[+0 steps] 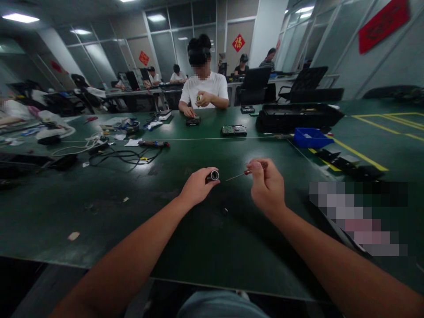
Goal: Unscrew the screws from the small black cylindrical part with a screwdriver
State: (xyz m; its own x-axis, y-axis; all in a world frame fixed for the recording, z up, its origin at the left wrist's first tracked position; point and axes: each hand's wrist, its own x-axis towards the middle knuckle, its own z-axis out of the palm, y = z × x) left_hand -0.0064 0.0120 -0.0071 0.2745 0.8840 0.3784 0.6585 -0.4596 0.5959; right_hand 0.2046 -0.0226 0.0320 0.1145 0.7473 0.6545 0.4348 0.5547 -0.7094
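Observation:
My left hand point(198, 185) is closed around a small dark cylinder with a ringed, silvery open end point(214, 176), which faces me. What kind of part it is I cannot make out. In my right hand point(267, 187) is a screwdriver point(247, 172) with a red handle, gripped between thumb and fingers. Its thin shaft points left toward the cylinder, and the tip is a short way apart from it. Below and between my hands, a small dark piece point(225, 211) lies on the green tabletop point(185, 247).
Across the table a person in a white shirt point(205, 86) handles a small device. A hard drive point(234, 130) lies before them. A blue bin point(312, 137) and a long black case point(300, 117) stand right. Cables point(122, 157) and an electric screwdriver point(155, 143) lie left.

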